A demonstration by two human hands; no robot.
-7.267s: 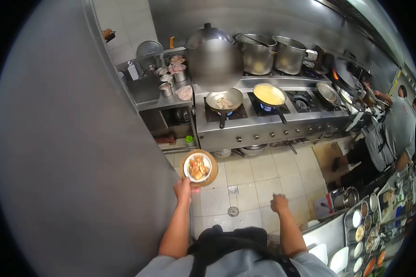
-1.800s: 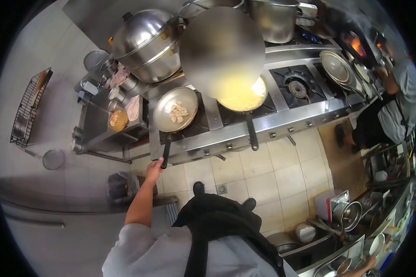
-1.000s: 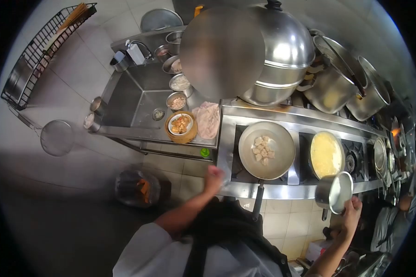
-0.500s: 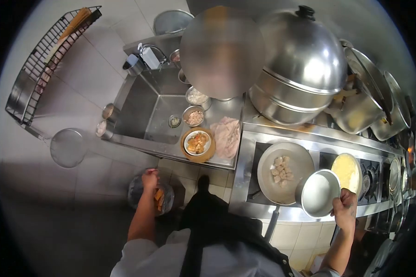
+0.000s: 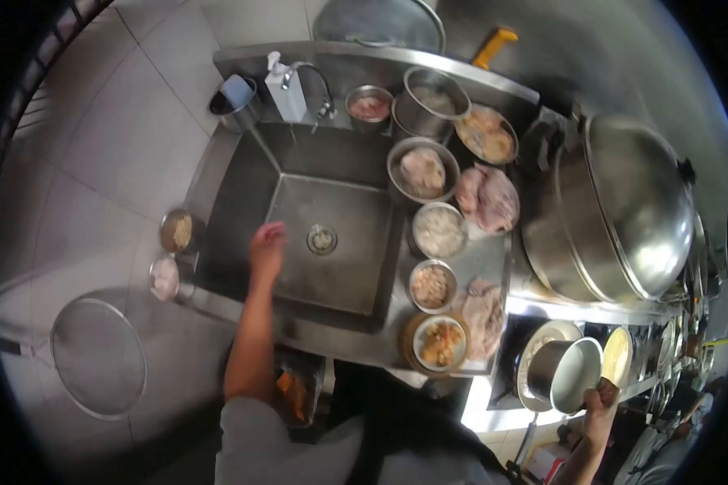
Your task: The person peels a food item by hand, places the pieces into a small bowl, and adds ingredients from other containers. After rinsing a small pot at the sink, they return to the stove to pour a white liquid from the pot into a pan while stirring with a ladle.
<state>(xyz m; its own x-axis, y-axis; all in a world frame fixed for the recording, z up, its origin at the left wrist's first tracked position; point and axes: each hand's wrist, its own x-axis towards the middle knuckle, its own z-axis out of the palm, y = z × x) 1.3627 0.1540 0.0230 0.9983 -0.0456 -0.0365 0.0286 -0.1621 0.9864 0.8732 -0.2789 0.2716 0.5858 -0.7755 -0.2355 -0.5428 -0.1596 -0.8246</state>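
Observation:
My right hand (image 5: 600, 399) is closed on the rim of a metal pot (image 5: 573, 375), which is tilted partly over a pan (image 5: 534, 346) on the stove. My left hand (image 5: 268, 244) is raised over the steel sink (image 5: 299, 301), to the left of its drain (image 5: 322, 239). Its fingers look curled together, and blur hides whether anything is between them. Right of the sink stand a bowl of pink pieces (image 5: 429, 286), a bowl of white food (image 5: 439, 230) and a dish of orange-brown food (image 5: 441, 344).
A domed steamer (image 5: 615, 210) stands at the right. A soap bottle (image 5: 286, 90) and faucet (image 5: 328, 107) are behind the sink. Raw meat (image 5: 488, 198) lies on the counter. A round strainer (image 5: 99, 359) hangs at the left. Another person (image 5: 679, 436) is at the lower right.
The view has turned toward the sink. My left hand has moved up from beside the bin to over the sink. My right hand still holds the pot near the pan.

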